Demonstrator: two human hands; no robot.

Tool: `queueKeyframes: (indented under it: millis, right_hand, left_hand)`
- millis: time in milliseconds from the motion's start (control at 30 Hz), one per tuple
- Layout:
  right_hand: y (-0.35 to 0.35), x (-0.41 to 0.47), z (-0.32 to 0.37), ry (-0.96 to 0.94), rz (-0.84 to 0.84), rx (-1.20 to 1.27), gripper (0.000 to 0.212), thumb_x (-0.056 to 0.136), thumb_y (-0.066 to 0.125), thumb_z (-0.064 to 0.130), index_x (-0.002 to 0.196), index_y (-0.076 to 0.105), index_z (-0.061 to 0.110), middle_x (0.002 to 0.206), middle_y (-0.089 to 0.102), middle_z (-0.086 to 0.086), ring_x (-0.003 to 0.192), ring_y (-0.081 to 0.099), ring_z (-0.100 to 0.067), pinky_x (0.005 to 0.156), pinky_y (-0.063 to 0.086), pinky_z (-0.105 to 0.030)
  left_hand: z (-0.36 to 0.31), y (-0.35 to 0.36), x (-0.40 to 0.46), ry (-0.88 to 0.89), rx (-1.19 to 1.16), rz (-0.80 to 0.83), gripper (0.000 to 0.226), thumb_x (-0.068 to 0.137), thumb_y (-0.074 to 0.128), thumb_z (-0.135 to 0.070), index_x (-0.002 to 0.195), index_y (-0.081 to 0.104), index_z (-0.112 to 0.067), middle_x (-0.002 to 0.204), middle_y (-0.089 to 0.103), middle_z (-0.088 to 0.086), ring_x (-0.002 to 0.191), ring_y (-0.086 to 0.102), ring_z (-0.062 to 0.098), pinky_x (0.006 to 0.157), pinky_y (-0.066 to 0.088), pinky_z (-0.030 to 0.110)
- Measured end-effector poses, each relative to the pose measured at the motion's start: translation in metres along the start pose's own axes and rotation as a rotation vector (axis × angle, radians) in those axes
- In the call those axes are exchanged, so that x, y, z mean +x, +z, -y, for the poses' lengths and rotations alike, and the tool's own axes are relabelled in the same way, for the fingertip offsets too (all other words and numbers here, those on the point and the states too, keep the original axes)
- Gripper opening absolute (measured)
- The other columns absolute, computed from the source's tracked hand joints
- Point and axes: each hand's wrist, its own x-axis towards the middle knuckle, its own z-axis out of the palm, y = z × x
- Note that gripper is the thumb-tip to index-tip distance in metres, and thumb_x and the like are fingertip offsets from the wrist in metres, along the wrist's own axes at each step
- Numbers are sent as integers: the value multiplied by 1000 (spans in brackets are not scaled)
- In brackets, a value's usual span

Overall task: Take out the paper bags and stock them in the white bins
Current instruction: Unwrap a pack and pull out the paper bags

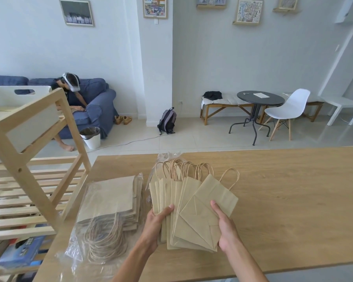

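My left hand (pixel 158 221) and right hand (pixel 225 226) gripped a fanned batch of paper bags (pixel 194 208) over the surface (pixel 293 200), unwrapped but unstocked, another pack (pixel 108 212) still sealed, the white bin (pixel 27 110) waiting on the shelf (pixel 22 171)

A home living room here: blue sofa (pixel 94 102) at left with a person seated on it, framed pictures (pixel 76 12) along the top wall, round black table (pixel 260 98) and white chair (pixel 287 110) at right, tiled floor.
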Motion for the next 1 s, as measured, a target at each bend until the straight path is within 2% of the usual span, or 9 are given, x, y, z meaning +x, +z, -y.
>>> queueKeyframes:
  millis: [167,300,600,800,933,1000]
  right_hand:
    - [-3,1,5,-16,-38,36,48,76,88,34,116,74,13,102,81,-14,95,76,-34,73,63,-46]
    - [3,-1,2,6,-19,57,50,77,88,30,121,72,13,112,78,-16,102,74,-36,78,61,-47]
    - [5,-2,-6,45,-17,120,51,78,86,30,123,72,12,114,77,-18,105,72,-38,83,60,-49]
    - [4,-3,-8,56,49,111,50,78,85,31,123,73,13,112,78,-16,108,72,-37,84,60,-49]
    - [1,-3,-9,32,33,119,50,81,82,30,125,71,11,115,77,-18,110,71,-38,84,59,-48]
    - [1,-3,-10,22,21,132,52,80,82,30,126,70,10,117,76,-19,110,71,-38,86,59,-49]
  left_hand:
    - [-2,-9,5,14,-21,-61,55,83,78,-27,129,63,-1,114,76,21,108,73,37,101,53,58]
    - [0,-16,5,31,2,-46,56,85,77,-35,129,65,-3,116,76,19,109,73,36,101,53,58]
    - [0,-21,5,99,53,-80,65,79,79,-58,129,64,-19,116,78,4,111,73,22,104,53,50]
    - [2,-21,8,106,59,-123,59,82,70,-56,125,66,-16,110,79,6,104,75,24,97,58,47]
    - [4,-22,8,111,64,-122,48,86,72,-46,125,66,-16,113,78,5,110,73,26,103,53,52]
    - [6,-23,8,115,76,-124,45,87,72,-45,123,67,-19,112,79,2,110,72,23,102,53,50]
